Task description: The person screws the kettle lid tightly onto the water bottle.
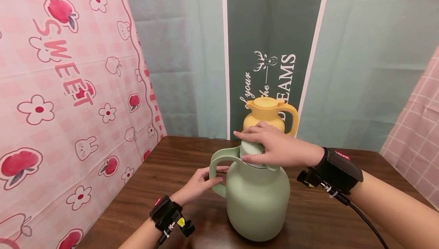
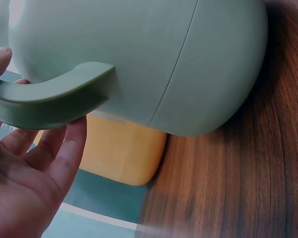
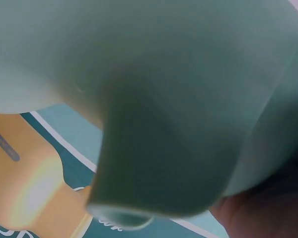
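Observation:
A pale green thermos jug (image 1: 258, 203) stands upright on the table. My left hand (image 1: 202, 182) holds its looped handle (image 1: 222, 157); in the left wrist view the fingers (image 2: 73, 141) bend beneath the handle and the thumb lies on its other side. Over the jug's mouth, my right hand (image 1: 274, 146) grips the round lid (image 1: 252, 149), thumb on the near side and fingers across the far side. Much of the lid is hidden under that palm. The jug's spout (image 3: 164, 163) fills the right wrist view, with only a dark bit of hand at the lower right.
Behind the green jug stands a yellow jug (image 1: 266, 115) with its handle to the right. The dark wooden table (image 1: 185, 154) meets a green curtain (image 1: 274, 24) at the back. A pink printed cloth (image 1: 85, 127) hangs at left, a pink checked one (image 1: 411, 127) at right.

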`<state>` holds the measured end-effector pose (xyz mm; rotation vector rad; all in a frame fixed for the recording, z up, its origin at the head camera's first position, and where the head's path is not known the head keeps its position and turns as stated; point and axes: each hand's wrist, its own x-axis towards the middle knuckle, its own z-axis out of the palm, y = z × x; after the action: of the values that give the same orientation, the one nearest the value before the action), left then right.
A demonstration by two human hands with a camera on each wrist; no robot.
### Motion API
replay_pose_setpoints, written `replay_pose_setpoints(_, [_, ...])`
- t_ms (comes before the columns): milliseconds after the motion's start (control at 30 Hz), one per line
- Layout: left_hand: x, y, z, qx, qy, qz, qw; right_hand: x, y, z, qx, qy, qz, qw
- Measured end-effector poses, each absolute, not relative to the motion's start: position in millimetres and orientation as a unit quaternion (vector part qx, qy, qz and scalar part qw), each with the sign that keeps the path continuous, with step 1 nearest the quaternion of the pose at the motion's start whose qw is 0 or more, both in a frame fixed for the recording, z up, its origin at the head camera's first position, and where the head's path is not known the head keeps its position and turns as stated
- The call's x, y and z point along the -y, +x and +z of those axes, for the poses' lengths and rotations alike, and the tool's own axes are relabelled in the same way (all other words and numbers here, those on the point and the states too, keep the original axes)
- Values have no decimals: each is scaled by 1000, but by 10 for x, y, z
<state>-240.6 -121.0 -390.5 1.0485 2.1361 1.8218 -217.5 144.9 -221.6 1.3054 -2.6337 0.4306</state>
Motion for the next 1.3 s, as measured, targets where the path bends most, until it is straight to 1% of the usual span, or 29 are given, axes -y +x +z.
replay_pose_setpoints(167, [1214,-2414,-3916,-706,351,611,73,-1424,-2191,-2259,880,451,136,58])
replay_pose_setpoints(433, [1204,-2420,-3910,-701,359,613,67,-1484,-2194,-2241,889,417,185,-23])
replay_pose_setpoints(533, [1200,-2418,-3909,-703,359,611,64,-1548,-2205,-2191,885,407,216,-69])
replay_pose_setpoints(667, [1192,-2409,-3906,-703,351,615,68,-1711,-2246,-2094,863,413,254,-144])
replay_pose_setpoints(733, [1189,-2402,-3902,-704,345,616,72,-1793,-2278,-2053,849,431,261,-161])
replay_pose_setpoints(800, [1187,-2394,-3898,-707,339,617,73,-1854,-2309,-2030,841,447,258,-163])
replay_pose_setpoints(1000, [1187,-2381,-3897,-707,339,617,70,-1924,-2354,-2053,841,469,240,-126])
replay_pose_setpoints(1300, [1191,-2387,-3921,-708,343,613,68,-1920,-2264,-2150,864,444,235,-33])
